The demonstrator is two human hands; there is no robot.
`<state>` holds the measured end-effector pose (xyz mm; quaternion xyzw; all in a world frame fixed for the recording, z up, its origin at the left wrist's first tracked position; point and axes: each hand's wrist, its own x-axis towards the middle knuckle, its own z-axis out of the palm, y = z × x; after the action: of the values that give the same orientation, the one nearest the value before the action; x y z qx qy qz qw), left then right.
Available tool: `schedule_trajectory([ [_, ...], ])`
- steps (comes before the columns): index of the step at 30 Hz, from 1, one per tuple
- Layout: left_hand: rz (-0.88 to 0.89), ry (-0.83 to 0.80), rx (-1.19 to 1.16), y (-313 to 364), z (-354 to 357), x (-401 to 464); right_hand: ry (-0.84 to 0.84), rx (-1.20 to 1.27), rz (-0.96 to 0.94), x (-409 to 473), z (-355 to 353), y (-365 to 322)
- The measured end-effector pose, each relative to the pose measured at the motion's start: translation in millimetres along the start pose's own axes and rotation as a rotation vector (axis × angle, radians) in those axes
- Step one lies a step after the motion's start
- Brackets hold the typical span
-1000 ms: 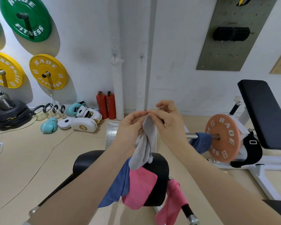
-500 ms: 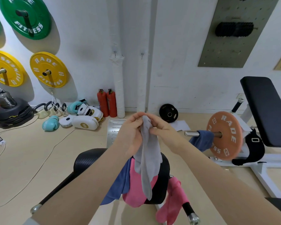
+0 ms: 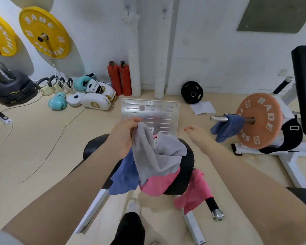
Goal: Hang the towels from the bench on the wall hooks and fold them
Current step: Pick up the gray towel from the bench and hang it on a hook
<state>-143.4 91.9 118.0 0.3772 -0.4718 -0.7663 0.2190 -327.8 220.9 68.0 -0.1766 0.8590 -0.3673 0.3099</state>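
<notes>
My left hand (image 3: 124, 135) grips a corner of the grey towel (image 3: 157, 154), which droops over the black bench pad (image 3: 185, 174). Under the grey one lie a blue towel (image 3: 125, 175) and a pink towel (image 3: 157, 184). A second pink towel (image 3: 194, 191) hangs over the bench's handle. My right hand (image 3: 196, 133) hovers just right of the grey towel with loosely curled fingers and holds nothing. Two wall hooks (image 3: 127, 9) (image 3: 164, 12) sit high on the white wall ahead.
Another blue towel (image 3: 226, 126) hangs on a barbell sleeve beside an orange weight plate (image 3: 260, 121). A metal plate (image 3: 150, 115) lies on the floor beyond the bench. Two red extinguishers (image 3: 119, 77), boxing gloves (image 3: 57, 103) and cables lie to the left.
My right hand let go of the grey towel and moved right. The towel dropped lower and spread over the bench pad. The view tilted down.
</notes>
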Motion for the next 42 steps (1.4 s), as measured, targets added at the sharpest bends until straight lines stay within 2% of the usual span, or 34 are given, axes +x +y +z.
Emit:
schedule_trajectory([
  [7,-0.126,0.056,0.062,-10,-18,71,-0.121,-0.270,0.043,64,39,4],
  [14,-0.306,0.126,0.058,6,-29,121,-0.330,-0.323,0.175,103,70,4],
  [17,-0.388,0.168,0.246,8,-35,135,-0.417,-0.274,0.156,107,70,-2],
  [20,-0.409,0.087,0.604,9,-33,139,-0.418,-0.279,0.205,106,59,-14],
  [21,-0.408,0.031,0.702,8,-30,136,-0.403,-0.226,0.205,103,54,-18],
  [24,-0.327,-0.165,0.829,-2,-18,122,-0.327,0.345,0.154,82,29,-27],
  [28,-0.192,-0.368,0.950,-11,3,99,-0.462,0.673,0.056,47,1,-30],
  [31,-0.053,-0.540,0.940,-13,18,72,-0.567,0.828,0.005,17,-13,-39],
  [34,0.185,-0.515,0.942,-15,26,44,-0.649,0.888,-0.079,-14,-28,-39],
  [35,0.223,-0.496,0.882,-13,27,35,-0.634,0.913,-0.093,-23,-32,-39],
  [37,0.209,-0.454,0.721,-10,27,17,-0.491,0.943,-0.044,-37,-38,-35],
  [39,0.138,-0.418,0.478,-4,27,-1,-0.331,0.786,-0.047,-50,-42,-28],
  [42,0.016,-0.418,0.198,5,30,-25,-0.183,0.342,-0.199,-73,-41,-23],
])
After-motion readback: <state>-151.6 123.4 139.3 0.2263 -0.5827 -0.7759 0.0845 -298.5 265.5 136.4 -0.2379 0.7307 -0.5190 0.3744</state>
